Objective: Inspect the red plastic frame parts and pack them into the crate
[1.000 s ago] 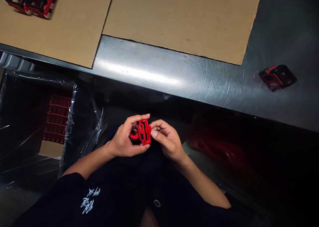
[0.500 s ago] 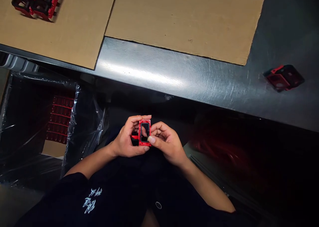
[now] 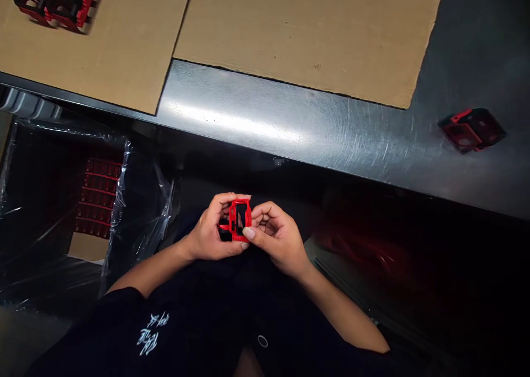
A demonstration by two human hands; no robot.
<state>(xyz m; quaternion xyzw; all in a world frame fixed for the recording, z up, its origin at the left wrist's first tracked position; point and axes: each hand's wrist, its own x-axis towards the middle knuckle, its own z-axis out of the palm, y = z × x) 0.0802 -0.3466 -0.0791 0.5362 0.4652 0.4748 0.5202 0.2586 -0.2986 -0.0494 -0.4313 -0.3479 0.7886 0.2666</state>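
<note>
A small red and black plastic frame [image 3: 233,222] with a rectangular opening is held between my two hands, in front of my body and below the table edge. My left hand [image 3: 211,231] wraps round its left side, with fingers along the top and the thumb at the bottom. On the other side, my right hand [image 3: 279,233] pinches the lower right edge, its thumb on the front face and the other fingers curled. Part of the frame is hidden by my fingers.
Several similar red and black parts [image 3: 62,4] stand on a cardboard sheet [image 3: 111,68] at upper left. Another red and black part [image 3: 472,129] lies on the metal table [image 3: 256,109] at right. A plastic-lined box [image 3: 124,167] at left holds rows of red parts [image 3: 97,197].
The frame has turned slightly in my hands, so more of its red left side shows. My hands stay in nearly the same place, still gripping it.
</note>
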